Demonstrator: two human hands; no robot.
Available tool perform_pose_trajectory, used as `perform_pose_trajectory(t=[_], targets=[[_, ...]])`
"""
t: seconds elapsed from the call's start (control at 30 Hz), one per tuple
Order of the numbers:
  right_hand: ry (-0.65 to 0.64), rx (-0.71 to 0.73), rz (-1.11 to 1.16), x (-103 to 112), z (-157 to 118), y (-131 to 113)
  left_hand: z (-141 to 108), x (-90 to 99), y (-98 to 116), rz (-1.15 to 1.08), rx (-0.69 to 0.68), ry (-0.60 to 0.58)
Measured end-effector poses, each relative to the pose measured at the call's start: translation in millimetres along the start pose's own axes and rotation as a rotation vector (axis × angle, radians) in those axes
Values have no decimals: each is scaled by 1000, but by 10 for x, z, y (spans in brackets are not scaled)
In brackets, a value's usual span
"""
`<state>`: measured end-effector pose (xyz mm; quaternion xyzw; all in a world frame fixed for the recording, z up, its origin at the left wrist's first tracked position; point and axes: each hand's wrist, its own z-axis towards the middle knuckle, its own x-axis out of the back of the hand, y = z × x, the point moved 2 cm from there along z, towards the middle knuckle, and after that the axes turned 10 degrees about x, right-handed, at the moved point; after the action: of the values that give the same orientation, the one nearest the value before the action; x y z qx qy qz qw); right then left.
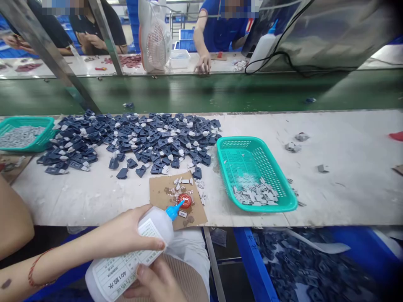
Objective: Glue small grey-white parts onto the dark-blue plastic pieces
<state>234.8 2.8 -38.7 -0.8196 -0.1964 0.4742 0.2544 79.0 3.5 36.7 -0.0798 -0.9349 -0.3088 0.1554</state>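
A large white glue bottle (126,268) with a printed label and a blue nozzle (173,211) lies tilted in both hands. My left hand (138,235) is wrapped round its upper part, near the shoulder. Lower down, my right hand (157,279) has its fingers closed on the bottle's side. The nozzle tip is over a small round red cap (184,200) on a piece of cardboard (160,188); whether they touch I cannot tell. Several small grey-white pieces (183,181) and wet glue spots surround the cap.
Behind the cardboard spreads a heap of dark blue plastic parts (157,138), several with white ends. A green basket (225,167) with light grey pieces stands right, another green basket (47,130) left. Below is a blue bin (255,268). Co-workers sit beyond the green conveyor (201,94).
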Motion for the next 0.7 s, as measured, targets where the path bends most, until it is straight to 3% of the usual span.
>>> perform_pose_trajectory(t=[0.57, 0.7], targets=[[-36, 4, 51, 18, 42, -2, 67, -12, 63, 50, 4, 19], [-93, 117, -89, 58, 38, -131, 3, 14, 95, 31, -100, -14]])
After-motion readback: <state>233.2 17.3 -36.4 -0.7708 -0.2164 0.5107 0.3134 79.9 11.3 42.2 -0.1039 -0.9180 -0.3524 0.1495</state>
